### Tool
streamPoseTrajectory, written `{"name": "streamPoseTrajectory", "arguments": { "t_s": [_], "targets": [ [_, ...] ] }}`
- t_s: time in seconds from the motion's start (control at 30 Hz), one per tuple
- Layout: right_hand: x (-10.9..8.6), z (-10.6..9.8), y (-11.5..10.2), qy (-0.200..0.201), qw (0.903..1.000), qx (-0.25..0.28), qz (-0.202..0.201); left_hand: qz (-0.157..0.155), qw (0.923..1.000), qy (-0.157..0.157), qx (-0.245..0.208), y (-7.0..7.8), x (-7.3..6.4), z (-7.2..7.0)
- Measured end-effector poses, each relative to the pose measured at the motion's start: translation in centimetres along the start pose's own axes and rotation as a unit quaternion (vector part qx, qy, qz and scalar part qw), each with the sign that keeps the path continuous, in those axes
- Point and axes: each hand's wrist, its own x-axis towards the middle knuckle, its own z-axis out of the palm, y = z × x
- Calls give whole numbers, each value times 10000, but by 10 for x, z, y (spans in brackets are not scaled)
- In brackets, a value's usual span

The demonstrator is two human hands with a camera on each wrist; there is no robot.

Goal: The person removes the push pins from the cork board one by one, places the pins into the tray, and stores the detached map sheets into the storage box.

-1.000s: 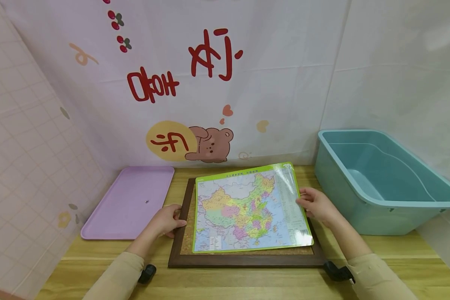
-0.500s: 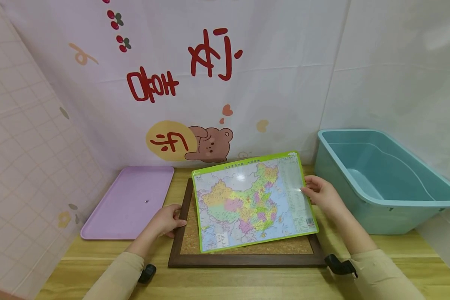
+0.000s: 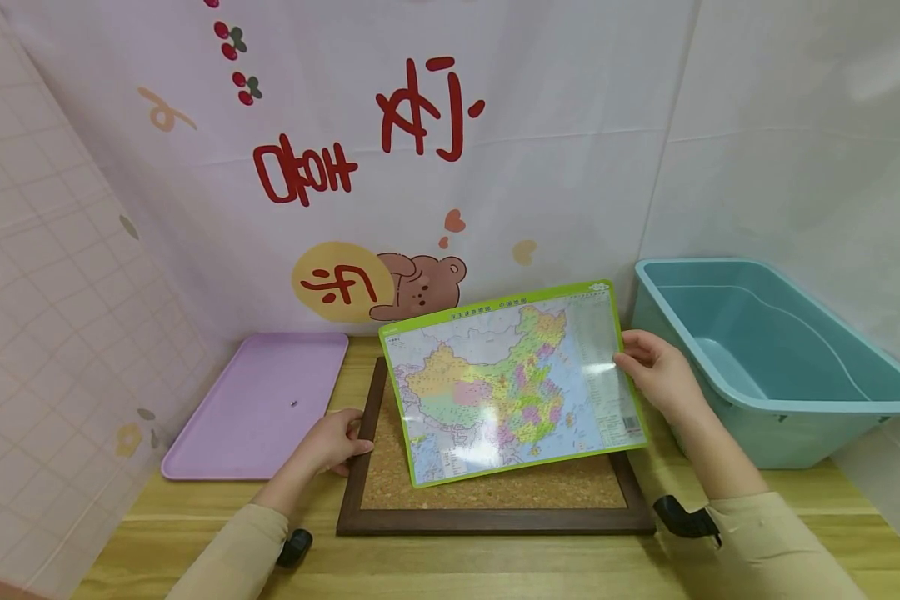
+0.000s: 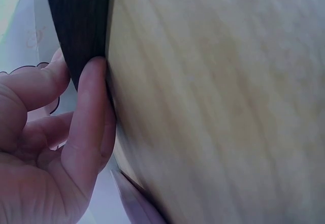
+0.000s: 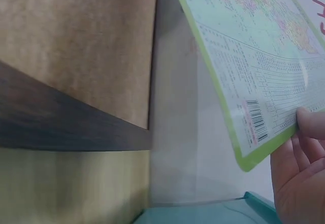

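Observation:
A glossy map sheet (image 3: 487,383) with a bright green border hangs tilted over a cork board (image 3: 525,496) in a dark brown wooden frame. My right hand (image 3: 663,379) pinches the sheet by its right edge. In the right wrist view, the thumb of that right hand (image 5: 299,178) lies on the printed face of the map (image 5: 279,97), near its barcode. My left hand (image 3: 333,442) holds the left side of the board's frame. Seen from the left wrist, the fingers of the left hand (image 4: 66,137) grip the dark frame (image 4: 84,26). The sheet covers the board's upper part.
Left of the board lies a flat lilac tray (image 3: 262,400) with a tiny dark object (image 3: 294,403) on it. A deep teal tub (image 3: 720,417) stands close to my right forearm. Behind the wooden table (image 3: 495,571) rises a patterned wall covering (image 3: 555,192).
My right hand has lifted the map up and to the right, tilting it and uncovering more cork along the board's lower part. The left hand and the board have stayed put.

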Motion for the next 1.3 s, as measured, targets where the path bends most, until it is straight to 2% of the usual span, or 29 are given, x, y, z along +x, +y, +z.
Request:
{"name": "streamPoseTrajectory", "arguments": {
  "t_s": [0.23,0.5,0.73,1.0,1.3],
  "targets": [
    [3,-14,-9,89,9999,56,-109,32,10000,-8,26,0,0,0],
    [6,-28,-21,419,9979,326,-371,31,10000,-31,23,0,0,-1],
    [6,-45,-31,537,9975,424,-187,23,10000,-49,14,-1,1,-1],
    [6,-73,-33,697,9920,1039,-138,-11,10000,-76,12,-1,3,-1],
    [6,-104,-31,1067,9827,1513,59,19,10000,-72,31,1,0,-1]
  ]
}}
